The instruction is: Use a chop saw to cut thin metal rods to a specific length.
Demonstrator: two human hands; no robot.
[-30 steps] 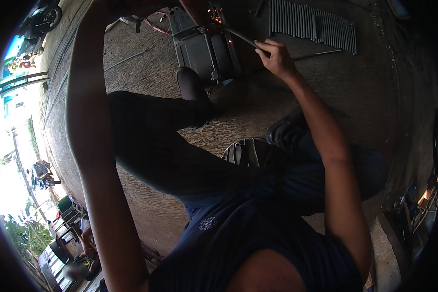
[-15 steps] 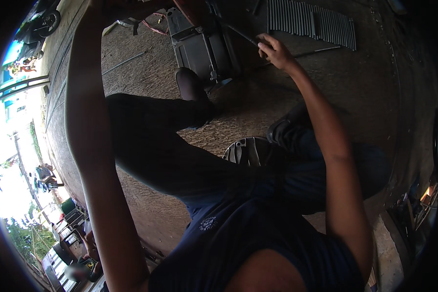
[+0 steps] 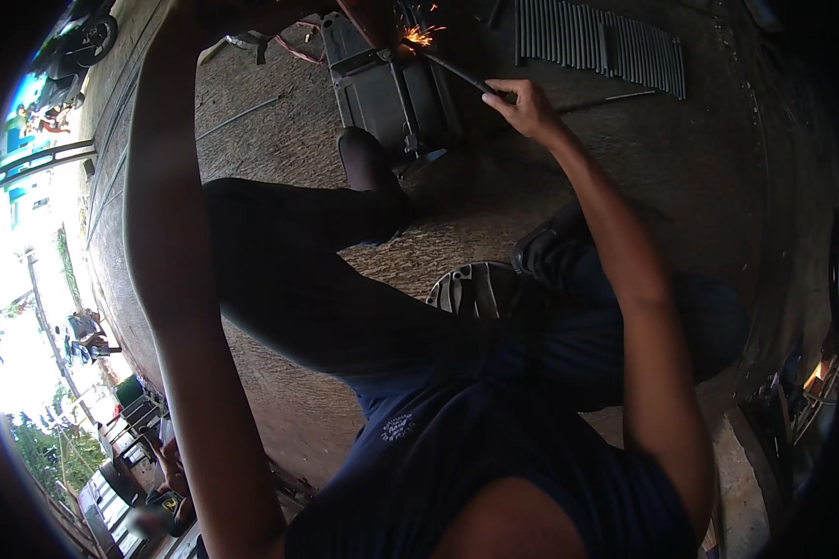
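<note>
My right hand (image 3: 529, 110) is closed around the near end of a dark metal rod (image 3: 461, 73). From there the rod slants up and left into the cut-off saw (image 3: 365, 98). Orange sparks (image 3: 418, 37) spray where the rod's far end meets the saw; the exact contact is hidden. My left arm (image 3: 170, 158) stretches up along the left and bends right at the top edge, toward the saw's reddish upper part (image 3: 368, 19). My left hand's fingers do not show. A threaded clamp bar (image 3: 405, 107) lies along the saw's base.
A row of grey metal rods (image 3: 569, 37) lies on the ground at top right. One thin rod (image 3: 615, 97) lies below it. My foot (image 3: 364, 163) is against the saw base. A round ribbed metal part (image 3: 475, 289) sits between my legs. A person sits at lower left.
Sparks have appeared at the saw. My right hand has shifted slightly left and down with the rod, its fingers now closer together. My left arm has hardly moved.
</note>
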